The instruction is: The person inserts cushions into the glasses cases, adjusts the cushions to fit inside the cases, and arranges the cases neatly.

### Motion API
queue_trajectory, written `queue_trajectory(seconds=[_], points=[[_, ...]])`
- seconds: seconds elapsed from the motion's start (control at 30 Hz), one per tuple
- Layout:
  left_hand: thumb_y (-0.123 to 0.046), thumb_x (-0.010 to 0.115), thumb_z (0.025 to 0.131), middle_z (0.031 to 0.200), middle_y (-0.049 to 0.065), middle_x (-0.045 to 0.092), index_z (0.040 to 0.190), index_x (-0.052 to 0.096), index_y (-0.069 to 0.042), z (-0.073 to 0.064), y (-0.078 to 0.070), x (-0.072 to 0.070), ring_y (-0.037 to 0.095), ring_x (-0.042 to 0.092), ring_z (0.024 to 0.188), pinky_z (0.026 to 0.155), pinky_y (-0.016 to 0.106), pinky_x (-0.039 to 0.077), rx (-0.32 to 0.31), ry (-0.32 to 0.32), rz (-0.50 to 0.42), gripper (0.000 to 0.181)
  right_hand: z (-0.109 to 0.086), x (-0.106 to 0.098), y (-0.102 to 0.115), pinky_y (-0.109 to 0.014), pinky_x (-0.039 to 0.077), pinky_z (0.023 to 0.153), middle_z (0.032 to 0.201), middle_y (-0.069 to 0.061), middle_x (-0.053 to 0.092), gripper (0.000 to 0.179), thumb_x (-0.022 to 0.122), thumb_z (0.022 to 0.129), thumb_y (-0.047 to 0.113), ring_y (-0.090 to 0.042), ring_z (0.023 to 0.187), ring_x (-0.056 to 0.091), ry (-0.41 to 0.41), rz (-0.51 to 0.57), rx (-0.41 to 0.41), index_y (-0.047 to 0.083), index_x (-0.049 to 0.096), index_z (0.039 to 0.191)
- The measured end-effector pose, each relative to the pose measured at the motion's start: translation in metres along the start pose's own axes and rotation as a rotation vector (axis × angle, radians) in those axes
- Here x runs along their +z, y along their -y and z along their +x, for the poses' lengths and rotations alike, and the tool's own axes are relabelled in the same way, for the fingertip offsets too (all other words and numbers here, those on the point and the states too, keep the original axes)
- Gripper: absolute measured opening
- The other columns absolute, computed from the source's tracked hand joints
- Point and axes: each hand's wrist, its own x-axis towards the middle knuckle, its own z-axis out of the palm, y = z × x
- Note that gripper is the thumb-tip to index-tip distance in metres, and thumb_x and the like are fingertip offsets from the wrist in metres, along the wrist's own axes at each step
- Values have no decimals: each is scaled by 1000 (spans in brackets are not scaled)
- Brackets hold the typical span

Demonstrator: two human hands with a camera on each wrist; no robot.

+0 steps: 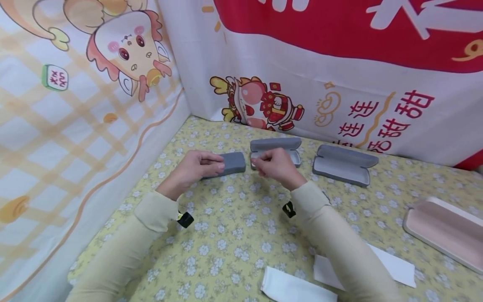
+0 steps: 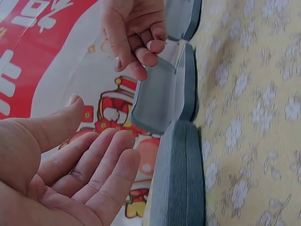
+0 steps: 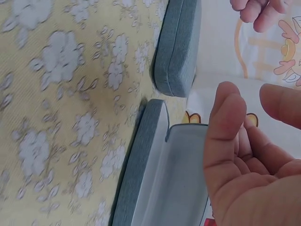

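Note:
A closed grey glasses case [image 1: 234, 162] lies at the back left of the table. My left hand [image 1: 197, 168] hovers over its left end, palm facing inward and fingers extended, and grips nothing. To the right of it a second grey glasses case [image 1: 276, 144] stands with its lid raised, its pale lining showing. In front of that open case is my right hand [image 1: 278, 167], fingers loosely bent and thumb apart from them [image 3: 254, 155]. Nothing is held there. The right hand hides part of the case's tray in the head view.
Another open grey glasses case [image 1: 341, 167] sits farther right. A larger case with pink lining [image 1: 445, 230] lies open at the right edge. White folded pieces [image 1: 298, 287] lie near the front, partly under the right sleeve. Printed cloth walls [image 1: 203, 54] bound the table behind and left.

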Motion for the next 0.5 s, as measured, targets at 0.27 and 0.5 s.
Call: queue_trajectory(seconds=[0.27, 0.5], points=[[-10, 73, 95, 118, 25, 67, 125, 67, 1, -1, 2, 23, 39, 66, 107, 96, 51, 53, -38, 110, 9, 33, -20, -10, -4, -52, 57, 76, 82, -14, 70, 30, 64, 101, 24, -32, 79, 67, 54, -73, 12, 6, 73, 78], [-14, 75, 94, 118, 21, 68, 124, 69, -2, -5, -1, 43, 33, 68, 104, 96, 52, 52, -26, 202, 33, 34, -38, -16, -8, -49, 56, 71, 79, -10, 70, 32, 64, 101, 31, -39, 79, 65, 116, -135, 13, 11, 76, 80]])
